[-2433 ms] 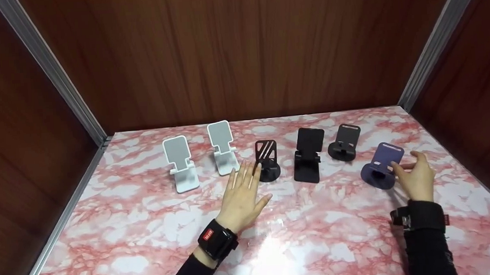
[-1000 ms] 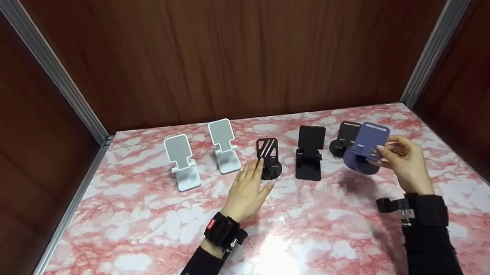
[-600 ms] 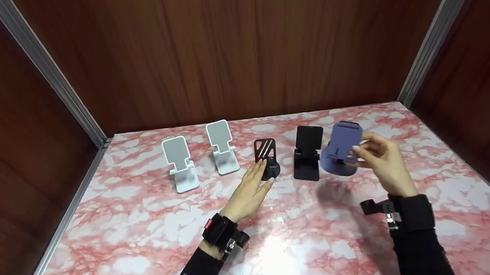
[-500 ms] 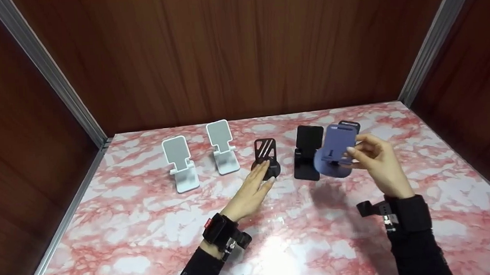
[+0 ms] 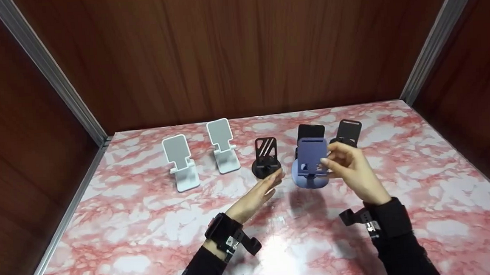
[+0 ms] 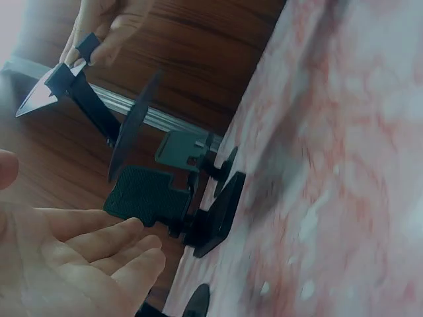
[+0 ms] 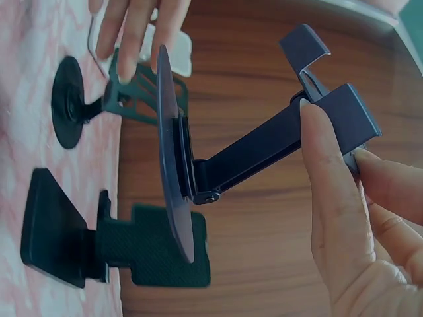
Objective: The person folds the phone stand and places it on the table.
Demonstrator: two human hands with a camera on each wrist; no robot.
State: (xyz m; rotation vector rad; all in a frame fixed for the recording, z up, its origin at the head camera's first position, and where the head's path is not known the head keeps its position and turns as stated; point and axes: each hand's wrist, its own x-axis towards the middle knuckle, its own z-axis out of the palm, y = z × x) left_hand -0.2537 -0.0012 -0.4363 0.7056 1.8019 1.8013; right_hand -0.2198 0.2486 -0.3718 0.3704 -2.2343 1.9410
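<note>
A purple phone stand [image 5: 312, 156] with a round base is held up off the table by my right hand [image 5: 353, 171], thumb and fingers pinching the side of its holder plate. In the right wrist view its disc base [image 7: 173, 158], hinged arm and lip [image 7: 347, 122] show from the side. My left hand [image 5: 253, 200] has its fingers extended, turned on edge just in front of the black phone stand [image 5: 266, 153] with slanted slots. The palm faces right in the left wrist view, and nothing is in it. Behind the purple stand, a black rectangular phone stand [image 5: 311, 130] is partly hidden.
Two white phone stands [image 5: 186, 175] [image 5: 226, 160] stand to the left on the pink marbled table [image 5: 149, 237]. Farther right, a dark round-based stand [image 5: 350, 130] is partly covered by my right hand. Brown wooden panels [image 5: 240, 52] enclose the back and sides.
My right hand has lifted the purple stand from the right side and carried it left, turning it to face forward. My left hand has rolled onto its edge and drawn slightly off the slotted black stand.
</note>
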